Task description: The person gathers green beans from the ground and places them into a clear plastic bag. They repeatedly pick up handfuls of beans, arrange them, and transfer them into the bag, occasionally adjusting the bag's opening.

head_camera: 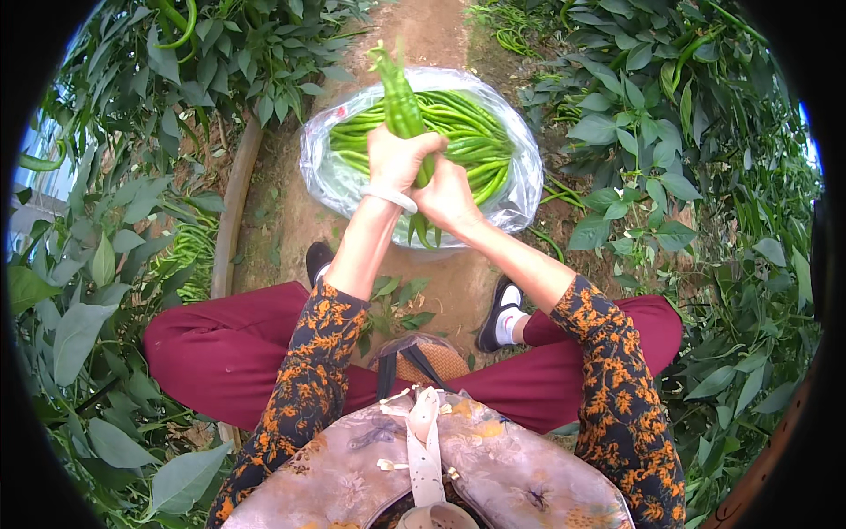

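Observation:
A bunch of long green chili peppers (403, 102) is gripped in both my hands, stem ends pointing away from me and tips hanging below my fists. My left hand (394, 159), with a pale bangle (388, 197) at its wrist, wraps the bunch at its middle. Just below and to the right, my right hand (449, 193) closes around the lower part, touching the left. Beneath them stands a clear plastic bag (522, 205), its mouth spread wide. Many green chili peppers (472, 125) lie side by side inside it; my hands and the bunch hide some of them.
Leafy pepper plants (634, 125) line both sides of the dirt path (423, 26). Picked peppers lie in a pile (192, 258) at left, with others (562, 192) right of the bag. A wooden board (238, 198) edges the left bed. My shoes (490, 324) flank the path.

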Available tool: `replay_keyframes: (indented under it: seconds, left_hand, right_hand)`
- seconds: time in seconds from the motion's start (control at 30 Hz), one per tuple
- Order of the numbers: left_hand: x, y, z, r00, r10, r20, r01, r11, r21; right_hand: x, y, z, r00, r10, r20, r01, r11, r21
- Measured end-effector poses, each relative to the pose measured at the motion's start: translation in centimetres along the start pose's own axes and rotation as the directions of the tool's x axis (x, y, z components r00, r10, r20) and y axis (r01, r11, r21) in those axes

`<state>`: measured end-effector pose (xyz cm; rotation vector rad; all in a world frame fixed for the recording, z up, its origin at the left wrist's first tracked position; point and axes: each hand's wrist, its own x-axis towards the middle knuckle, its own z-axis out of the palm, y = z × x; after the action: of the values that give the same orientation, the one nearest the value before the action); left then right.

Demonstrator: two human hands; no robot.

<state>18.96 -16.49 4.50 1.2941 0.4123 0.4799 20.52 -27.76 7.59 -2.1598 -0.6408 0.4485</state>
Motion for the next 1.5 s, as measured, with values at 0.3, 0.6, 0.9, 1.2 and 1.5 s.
replay_keyframes:
  seconds: [0.3,0.6,0.9,1.2,1.5]
  left_hand:
    - [-0.7,3.5,1.6,0.896,-0.043,0.443,0.003,0.996,0.091]
    - [3.5,3.5,1.9,0.868,-0.295,0.4,0.447,0.814,-0.37]
    - [10.9,9.2,4.4,0.979,-0.2,0.032,0.177,0.773,-0.61]
    - [18.1,0.2,-6.4,0.929,-0.148,0.339,-0.345,-0.018,0.938]
    - [29.1,-0.6,-15.3,0.868,0.222,0.443,-0.461,0.029,0.887]
  right_hand:
    - [6.8,-0.5,-6.2,0.927,-0.324,-0.186,0.372,0.753,0.543]
    - [9.1,-2.8,-8.4,0.983,-0.181,-0.022,0.151,0.745,0.65]
    - [11.3,-3.8,-1.8,0.512,-0.701,-0.497,0.023,0.59,-0.807]
    - [18.2,3.8,-11.1,0.924,-0.372,-0.093,0.247,0.763,-0.598]
    - [21.3,7.1,-6.7,0.882,-0.204,0.425,0.446,0.652,-0.613]
